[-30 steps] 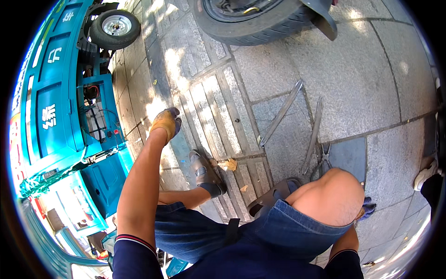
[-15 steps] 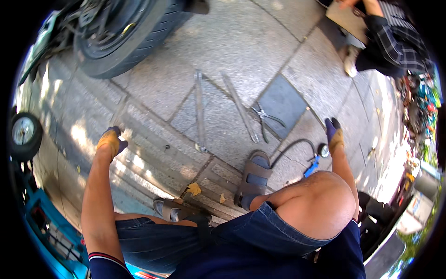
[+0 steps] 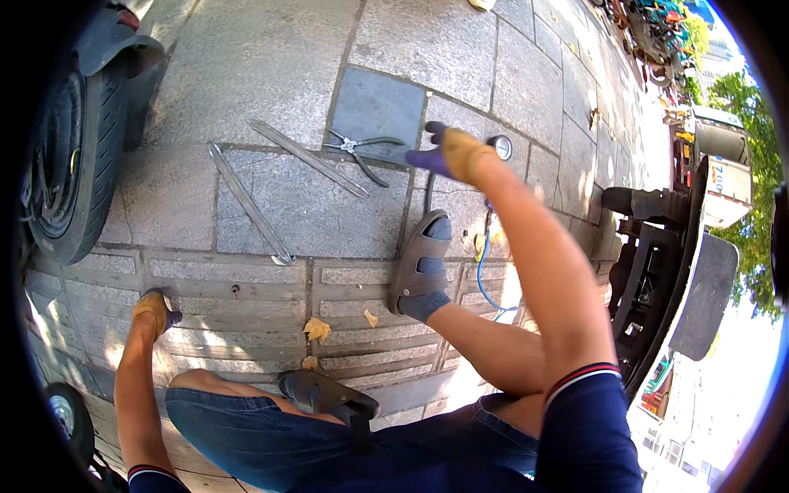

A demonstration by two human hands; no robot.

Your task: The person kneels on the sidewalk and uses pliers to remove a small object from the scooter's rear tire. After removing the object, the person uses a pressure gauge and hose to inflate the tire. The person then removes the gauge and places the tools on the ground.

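Right hand (image 3: 456,152) outstretched, seemingly touching pliers (image 3: 362,149).

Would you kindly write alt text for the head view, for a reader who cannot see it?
A seated person's gloved right hand reaches over stone paving toward pliers and a round gauge, while the gloved left hand rests on the paving. Two flat metal bars lie near a black tyre.

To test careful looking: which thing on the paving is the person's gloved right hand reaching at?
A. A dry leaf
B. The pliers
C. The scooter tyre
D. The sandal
B: the right hand stretches out with its fingertips at the handles of the pliers, which lie on the paving beside two flat metal bars.
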